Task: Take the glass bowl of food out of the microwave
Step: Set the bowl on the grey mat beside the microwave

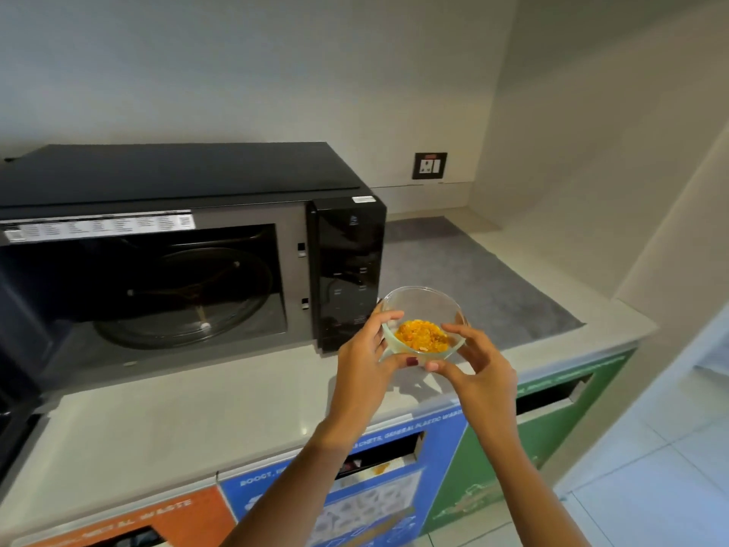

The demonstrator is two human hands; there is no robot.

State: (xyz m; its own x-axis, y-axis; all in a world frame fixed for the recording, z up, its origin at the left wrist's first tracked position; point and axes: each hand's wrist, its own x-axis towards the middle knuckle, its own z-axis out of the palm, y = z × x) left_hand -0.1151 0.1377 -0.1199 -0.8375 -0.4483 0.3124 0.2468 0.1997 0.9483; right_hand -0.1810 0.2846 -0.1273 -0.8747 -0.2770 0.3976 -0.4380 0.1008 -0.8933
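A small clear glass bowl (422,309) holding orange-yellow food (424,336) is held above the counter, in front of the microwave's control panel (349,270). My left hand (365,359) grips its left side and my right hand (479,363) grips its right side, thumbs meeting at the near rim. The black microwave (177,179) stands on the left of the counter with its door (15,408) swung open to the left. Inside, the glass turntable (185,298) is bare.
The pale counter (189,412) carries a grey mat (473,278) to the right of the microwave. A wall socket (429,166) sits behind. Below the counter edge are waste bin fronts: orange (150,519), blue (398,467), green (552,408). Tiled floor lies to the right.
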